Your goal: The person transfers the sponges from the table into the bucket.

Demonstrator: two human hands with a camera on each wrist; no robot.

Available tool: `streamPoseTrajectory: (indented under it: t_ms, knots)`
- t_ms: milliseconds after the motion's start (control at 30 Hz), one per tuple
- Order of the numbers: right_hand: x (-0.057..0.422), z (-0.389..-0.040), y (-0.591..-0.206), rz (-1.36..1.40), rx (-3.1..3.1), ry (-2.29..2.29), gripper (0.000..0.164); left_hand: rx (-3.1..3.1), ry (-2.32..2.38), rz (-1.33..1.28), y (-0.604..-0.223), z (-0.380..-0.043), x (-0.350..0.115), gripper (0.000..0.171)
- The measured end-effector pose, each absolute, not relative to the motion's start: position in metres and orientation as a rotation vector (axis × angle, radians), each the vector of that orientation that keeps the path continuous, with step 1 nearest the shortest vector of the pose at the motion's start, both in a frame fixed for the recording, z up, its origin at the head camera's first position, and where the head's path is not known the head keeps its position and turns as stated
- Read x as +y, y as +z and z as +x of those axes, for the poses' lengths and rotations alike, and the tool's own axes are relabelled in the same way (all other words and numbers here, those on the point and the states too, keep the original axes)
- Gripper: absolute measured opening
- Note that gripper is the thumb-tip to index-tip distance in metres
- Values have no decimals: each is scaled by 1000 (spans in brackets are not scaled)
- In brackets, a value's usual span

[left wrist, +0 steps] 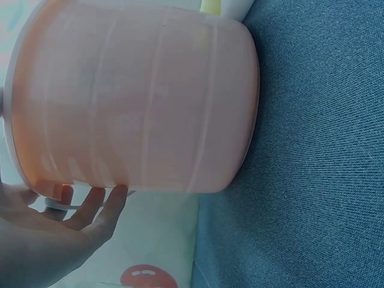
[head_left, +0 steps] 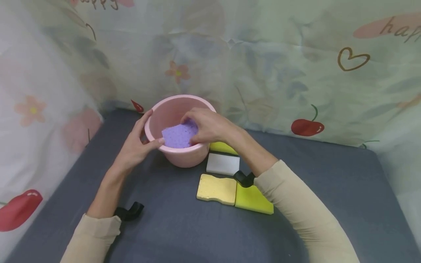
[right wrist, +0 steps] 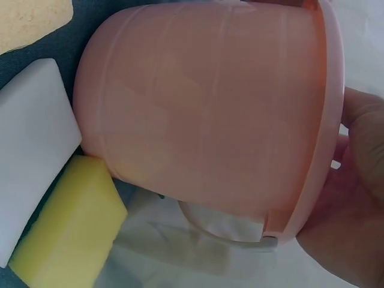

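Note:
A pink bucket (head_left: 184, 157) stands upright on the dark cloth-covered table. My left hand (head_left: 133, 146) holds its left side, thumb over the rim and fingers against the outer wall; the left wrist view shows those fingers (left wrist: 108, 213) on the bucket (left wrist: 138, 102). Inside the opening, my right hand (head_left: 210, 126) pinches a purple sponge (head_left: 179, 137) between thumb and fingers, and the sponge slants below the rim. In the right wrist view the right hand (right wrist: 354, 198) reaches over the rim of the bucket (right wrist: 210, 108), whose wall hides the fingertips and sponge.
Right of the bucket lie a yellow sponge (head_left: 224, 147), a white sponge (head_left: 223, 164), a pale yellow wavy-edged sponge (head_left: 217, 189) and a bright yellow sponge (head_left: 254, 199), partly under the right forearm. A patterned curtain (head_left: 263, 73) hangs behind the table.

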State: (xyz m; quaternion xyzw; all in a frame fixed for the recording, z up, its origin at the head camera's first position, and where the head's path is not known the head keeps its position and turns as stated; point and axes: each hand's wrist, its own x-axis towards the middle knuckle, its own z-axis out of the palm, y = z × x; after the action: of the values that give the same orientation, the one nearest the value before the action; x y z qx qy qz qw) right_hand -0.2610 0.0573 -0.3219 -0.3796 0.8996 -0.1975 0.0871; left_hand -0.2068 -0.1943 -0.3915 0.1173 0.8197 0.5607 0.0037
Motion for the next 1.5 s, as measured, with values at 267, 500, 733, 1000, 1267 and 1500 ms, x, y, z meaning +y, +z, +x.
streamPoseTrajectory:
  t_ms: [267,500,733,1000,1267,1500]
  knots:
    - [57,-259,-321,-1095,2651,-599,49,2578,1763,363,-393,-205,-195,93]
    - [61,-258,-324,-1110,2652,-682,52,2574,1775,380,-395,-204,-194,91]
    - [69,-253,-324,-1148,2603,-885,49,2579,1769,372,-394,-204,-193,92]
    - [88,-244,-320,-1119,2525,-1130,46,2567,1783,399,-393,-208,-190,91]
    - [99,-232,-317,-1159,2492,-1200,43,2575,1805,390,-395,-207,-192,91]
    - [109,-224,-319,-1238,2463,-1287,39,2577,1833,394,-394,-207,-190,90]
